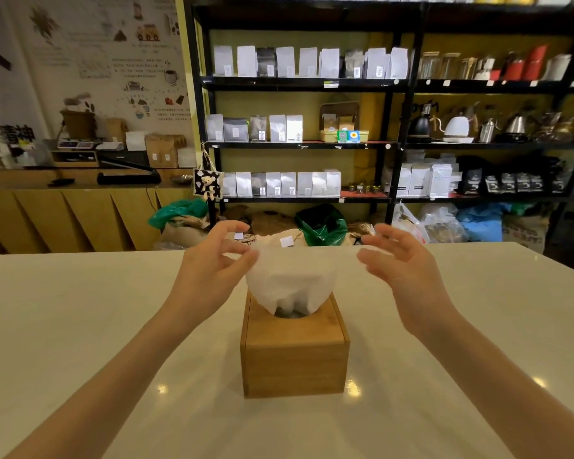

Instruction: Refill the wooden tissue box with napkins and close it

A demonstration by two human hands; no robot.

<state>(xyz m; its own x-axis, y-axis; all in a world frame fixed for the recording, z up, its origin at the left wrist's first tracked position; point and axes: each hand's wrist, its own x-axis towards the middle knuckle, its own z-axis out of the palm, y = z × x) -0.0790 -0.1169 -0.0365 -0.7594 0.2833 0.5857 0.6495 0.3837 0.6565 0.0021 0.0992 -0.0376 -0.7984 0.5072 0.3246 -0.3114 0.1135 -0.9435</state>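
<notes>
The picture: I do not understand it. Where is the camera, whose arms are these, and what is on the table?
There is no machine here. The camera sits on a person's head and looks forward and down, so the two bare arms are that person's own. A wooden box stands on the pale table, its top closed. A white napkin comes up through the hole in the top. The left hand pinches the napkin's left edge. The right hand is open at its right edge. Behind are shop shelves.
</notes>
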